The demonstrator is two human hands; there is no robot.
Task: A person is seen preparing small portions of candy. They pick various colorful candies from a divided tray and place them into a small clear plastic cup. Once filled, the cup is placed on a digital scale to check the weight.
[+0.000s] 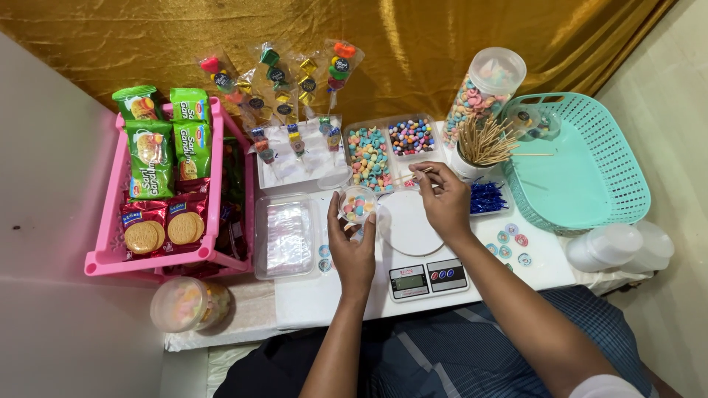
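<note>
My left hand (352,249) holds a small clear cup of pastel candies (358,203) just above the table, left of a white kitchen scale (413,243). A thin wooden skewer (410,175) is pinched in my right hand (445,200), its tip pointing left toward the cup and the tray of coloured ring candies (369,157). Both hands sit close together over the scale's round plate.
A pink rack of biscuit packs (166,184) stands at left, finished candy skewers stuck in a white foam block (302,158) behind. A cup of skewers (483,144), a tall candy jar (483,92), a teal basket (582,158), blue twist ties (487,197), round stickers (510,243) and a lidded tub (188,304) surround.
</note>
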